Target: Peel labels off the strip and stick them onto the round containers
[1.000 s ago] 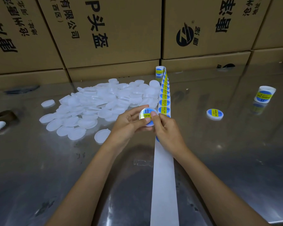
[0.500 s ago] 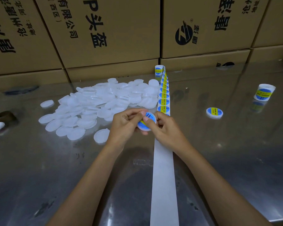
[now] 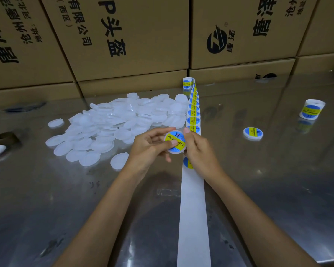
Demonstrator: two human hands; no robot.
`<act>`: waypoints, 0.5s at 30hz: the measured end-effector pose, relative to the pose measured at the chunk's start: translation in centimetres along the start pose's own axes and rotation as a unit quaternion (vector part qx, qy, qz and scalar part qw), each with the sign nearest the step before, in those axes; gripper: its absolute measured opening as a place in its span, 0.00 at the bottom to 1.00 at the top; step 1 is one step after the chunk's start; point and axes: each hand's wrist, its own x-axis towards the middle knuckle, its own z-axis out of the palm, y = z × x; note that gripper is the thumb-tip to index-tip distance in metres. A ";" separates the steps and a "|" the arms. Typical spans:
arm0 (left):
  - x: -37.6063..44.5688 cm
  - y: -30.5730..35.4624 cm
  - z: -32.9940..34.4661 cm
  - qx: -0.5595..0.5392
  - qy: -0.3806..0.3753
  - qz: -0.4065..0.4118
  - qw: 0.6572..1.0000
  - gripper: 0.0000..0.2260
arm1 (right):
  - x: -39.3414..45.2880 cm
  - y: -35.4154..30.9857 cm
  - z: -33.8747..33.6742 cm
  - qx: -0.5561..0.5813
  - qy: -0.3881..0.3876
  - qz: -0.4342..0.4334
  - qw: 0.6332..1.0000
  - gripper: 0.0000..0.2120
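A round white container [image 3: 175, 142] with a blue and yellow label on its face is held between both hands above the steel table. My left hand [image 3: 149, 149] grips it from the left, thumb lying across the label. My right hand [image 3: 198, 151] grips its right rim. Beneath my right hand runs the white label strip [image 3: 193, 209]; blue and yellow labels line its far part up to a small roll [image 3: 188, 83], and its near part is bare backing. One label [image 3: 187, 163] shows by my right wrist.
A heap of unlabelled white round containers [image 3: 112, 124] covers the table to the left. One labelled container [image 3: 253, 133] lies at the right, and a second label roll [image 3: 311, 109] stands further right. Cardboard boxes [image 3: 123, 35] wall the far edge. A brown tape ring [image 3: 6, 138] lies far left.
The container has turned in my hands so its labelled face now points up at me. My left thumb has come to lie across the label. Both hands stay in place.
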 end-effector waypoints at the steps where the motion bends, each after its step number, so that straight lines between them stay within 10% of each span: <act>1: 0.0 0.0 0.0 0.000 0.007 -0.002 1.000 0.15 | 0.0 0.0 -0.1 0.000 0.000 0.003 1.000 0.22; 15: 0.1 0.2 0.1 -0.012 0.006 -0.015 1.000 0.08 | 0.2 0.8 -0.2 -0.163 0.007 -0.004 0.987 0.24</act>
